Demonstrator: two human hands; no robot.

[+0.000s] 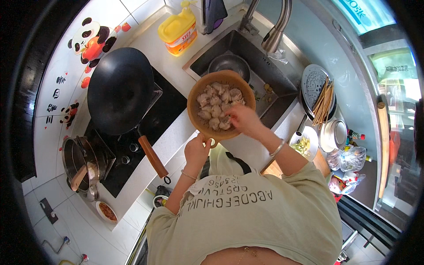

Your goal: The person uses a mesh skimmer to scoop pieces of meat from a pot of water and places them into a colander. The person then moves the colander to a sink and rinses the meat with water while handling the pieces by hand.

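Note:
A round tan colander [192, 107] is held up by the near edge of the sink. Inside it lie several pale chunks of meat [215, 100], which look like chicken pieces. My left hand [197, 152] grips the colander's short looped handle from below. Over the colander's right side reaches my right hand [245, 121], its fingers bent and closed around a piece of meat at the near right of the pile. The fingertips partly cover that piece.
Behind the colander is a dark sink [274, 107] holding a dark pan [229, 66], under a faucet [274, 37]. Left stands a black wok [120, 90] on the cooktop, its wooden handle [152, 157] jutting toward me. A yellow jug [178, 31], chopsticks [324, 100] and a plate of chopped vegetables [302, 145] surround the sink.

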